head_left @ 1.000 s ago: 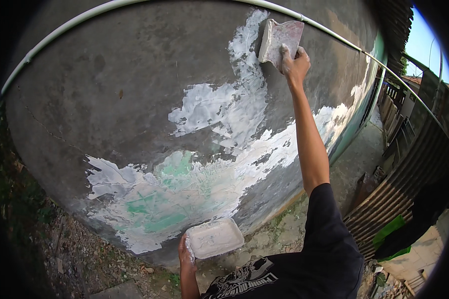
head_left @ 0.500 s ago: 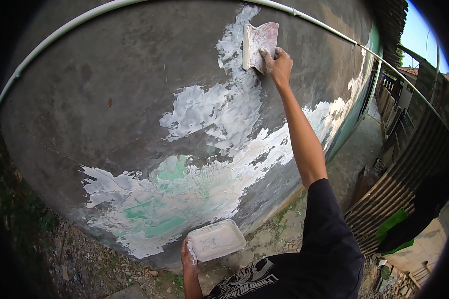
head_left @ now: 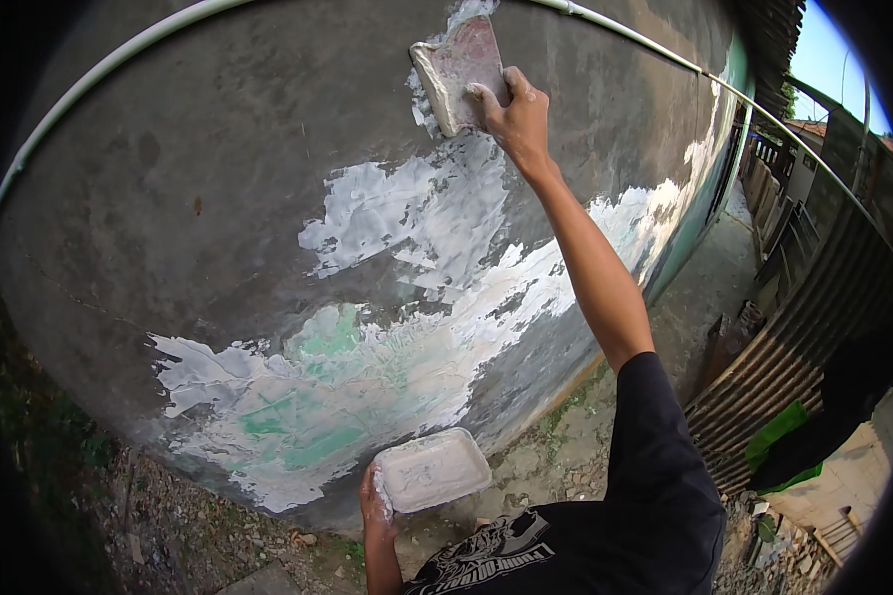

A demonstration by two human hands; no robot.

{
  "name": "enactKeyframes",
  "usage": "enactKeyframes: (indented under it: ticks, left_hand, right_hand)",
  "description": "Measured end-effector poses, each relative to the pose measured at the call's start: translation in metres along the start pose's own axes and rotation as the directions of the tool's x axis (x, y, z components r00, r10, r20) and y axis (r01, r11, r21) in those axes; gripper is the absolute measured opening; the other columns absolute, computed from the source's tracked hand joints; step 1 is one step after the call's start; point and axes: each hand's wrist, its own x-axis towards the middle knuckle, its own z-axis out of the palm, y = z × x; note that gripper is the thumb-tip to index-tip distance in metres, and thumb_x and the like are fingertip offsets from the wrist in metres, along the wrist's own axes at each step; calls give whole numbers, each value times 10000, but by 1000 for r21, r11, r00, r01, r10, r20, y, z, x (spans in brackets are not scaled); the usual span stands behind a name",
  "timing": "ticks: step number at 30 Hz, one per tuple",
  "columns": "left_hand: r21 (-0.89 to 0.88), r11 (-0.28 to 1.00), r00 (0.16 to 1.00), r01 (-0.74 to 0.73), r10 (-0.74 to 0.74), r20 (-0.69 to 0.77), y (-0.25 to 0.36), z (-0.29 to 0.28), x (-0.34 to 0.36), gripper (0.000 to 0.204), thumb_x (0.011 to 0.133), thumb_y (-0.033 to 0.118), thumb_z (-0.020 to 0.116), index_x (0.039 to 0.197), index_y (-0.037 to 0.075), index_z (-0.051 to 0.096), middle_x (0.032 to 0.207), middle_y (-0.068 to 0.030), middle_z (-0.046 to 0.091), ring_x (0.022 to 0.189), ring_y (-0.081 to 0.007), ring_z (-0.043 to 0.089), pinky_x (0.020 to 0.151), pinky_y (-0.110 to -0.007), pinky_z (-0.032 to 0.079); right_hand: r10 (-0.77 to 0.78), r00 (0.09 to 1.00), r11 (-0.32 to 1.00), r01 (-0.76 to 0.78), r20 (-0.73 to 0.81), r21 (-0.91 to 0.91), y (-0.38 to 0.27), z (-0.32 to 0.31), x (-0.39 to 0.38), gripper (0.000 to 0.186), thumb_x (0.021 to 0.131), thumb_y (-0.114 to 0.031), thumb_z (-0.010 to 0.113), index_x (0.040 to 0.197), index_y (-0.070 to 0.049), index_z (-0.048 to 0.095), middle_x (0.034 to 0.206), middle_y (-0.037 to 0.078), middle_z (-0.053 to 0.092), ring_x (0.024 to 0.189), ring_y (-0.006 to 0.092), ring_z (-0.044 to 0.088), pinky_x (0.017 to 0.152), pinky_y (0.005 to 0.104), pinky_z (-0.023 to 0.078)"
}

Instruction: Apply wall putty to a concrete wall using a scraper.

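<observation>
From where I stood, the fingers (head_left: 483, 96) of the right hand (head_left: 522, 117) were pinching a broad, flat scraper (head_left: 476, 58) by its right side, the thumb lying on the near face and the others curled behind it, partly hidden. White smears marked the thumb, and a thick bead of paste (head_left: 441, 94) ran along the scraper's left edge. The scraper was high up, over a narrow white streak on the dark grey wall (head_left: 238, 149); whether its edge touched the plaster or stood just off it, I couldn't tell. Low down, the left hand (head_left: 376, 496) gripped the left end of a shallow white tray (head_left: 441, 499), its skin streaked white; how far its fingers reached underneath was out of my sight. The tray sat close to the wall's lower part and had whitish paste spread inside. Between tray and scraper, a ragged white patch (head_left: 407, 213) covered the wall, and lower down a wider band of white showed pale green areas (head_left: 322, 448). A white pipe (head_left: 104, 71) curved across the top. The right forearm (head_left: 595, 273) came out of a black sleeve (head_left: 655, 421). Stony ground (head_left: 203, 535) lay at the wall's foot, and off to the right leaned rusty corrugated sheeting (head_left: 759, 382) beside something bright green (head_left: 779, 436).
</observation>
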Motion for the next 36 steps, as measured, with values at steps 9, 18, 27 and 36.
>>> enactKeyframes:
  ticks: [9,18,27,36]
  left_hand:
    - [-7,999,998,-45,45,-39,4,-6,-2,323,967,278,506,1190,50,556,1105,-47,631,989,-168,613,880,-318,495]
    - [-65,992,994,-107,106,-14,13,3,-15,351,962,267,509,1237,48,523,1146,-64,611,1028,-185,602,900,-331,490]
    - [25,973,963,-227,229,-140,17,-3,-4,412,980,277,487,1303,21,480,1202,-61,584,1077,-159,573,938,-297,457]
    - [43,956,948,-292,295,-116,28,19,-15,449,989,319,467,1301,-3,480,1191,-64,582,1054,-124,553,930,-268,432]
  right_hand:
    - [152,982,981,-164,-108,-104,45,-3,-4,310,764,-221,720,799,46,566,731,249,608,670,414,590,611,413,455]
    - [293,898,835,-408,329,370,-26,-61,-62,241,835,-176,692,818,39,584,739,58,633,708,92,576,650,250,462]
    - [-335,333,811,-374,881,450,-141,-95,-224,210,779,-135,700,885,12,594,734,158,583,613,348,540,575,384,446]
    - [-339,230,896,-217,912,387,-136,-90,-264,222,777,-114,673,983,-39,640,889,148,657,757,377,609,673,429,493]
